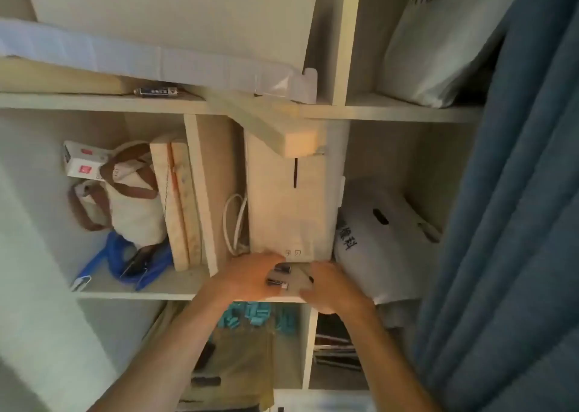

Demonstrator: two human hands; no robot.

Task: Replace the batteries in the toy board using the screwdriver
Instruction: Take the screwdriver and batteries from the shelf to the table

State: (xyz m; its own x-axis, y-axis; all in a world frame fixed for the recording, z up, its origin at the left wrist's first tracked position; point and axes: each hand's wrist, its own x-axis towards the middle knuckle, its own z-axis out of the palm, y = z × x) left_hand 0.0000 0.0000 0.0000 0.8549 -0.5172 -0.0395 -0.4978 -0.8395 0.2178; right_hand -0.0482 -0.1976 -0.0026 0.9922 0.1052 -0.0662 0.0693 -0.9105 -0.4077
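Note:
A tall beige board (288,211) stands upright in the middle compartment of a shelf unit. At its foot, on the shelf, my left hand (247,278) has its fingers curled against two small dark batteries (279,275) that stick out to the right. My right hand (333,286) is just right of them, with a thin screwdriver (307,275) with a dark tip between its thumb and fingers. A third battery (156,91) lies on the shelf above, at the left.
A white plastic bag (385,239) fills the compartment at the right. A cloth bag (131,205), flat boards (178,208) and a blue strap (119,255) sit at the left. A white cable (233,220) hangs beside the board. A blue curtain (517,192) hangs at the far right.

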